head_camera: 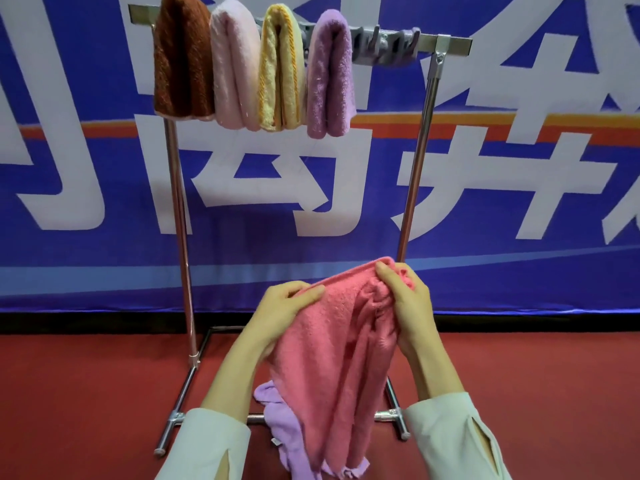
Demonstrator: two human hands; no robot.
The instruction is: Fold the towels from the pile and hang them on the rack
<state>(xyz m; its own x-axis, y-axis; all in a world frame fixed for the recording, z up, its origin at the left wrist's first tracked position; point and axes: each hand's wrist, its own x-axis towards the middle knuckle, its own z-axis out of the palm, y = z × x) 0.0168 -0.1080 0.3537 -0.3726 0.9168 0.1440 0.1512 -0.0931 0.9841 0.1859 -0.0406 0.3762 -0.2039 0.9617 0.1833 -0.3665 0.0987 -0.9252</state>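
A coral pink towel (332, 344) hangs in front of me, held up by both hands along its top edge. My left hand (280, 310) pinches its left corner and my right hand (405, 303) grips the bunched right corner. Beneath it a crumpled lilac towel (277, 424) lies on the red floor. The metal rack (446, 41) stands behind, and its top bar carries several folded towels: brown (181, 60), pale pink (235, 71), yellow (280, 67) and purple (329, 77).
Grey hooks (384, 46) sit on the bare right part of the bar. The rack's base tubes (180, 396) frame the floor around the lilac towel. A blue banner with white characters (104, 168) covers the wall behind.
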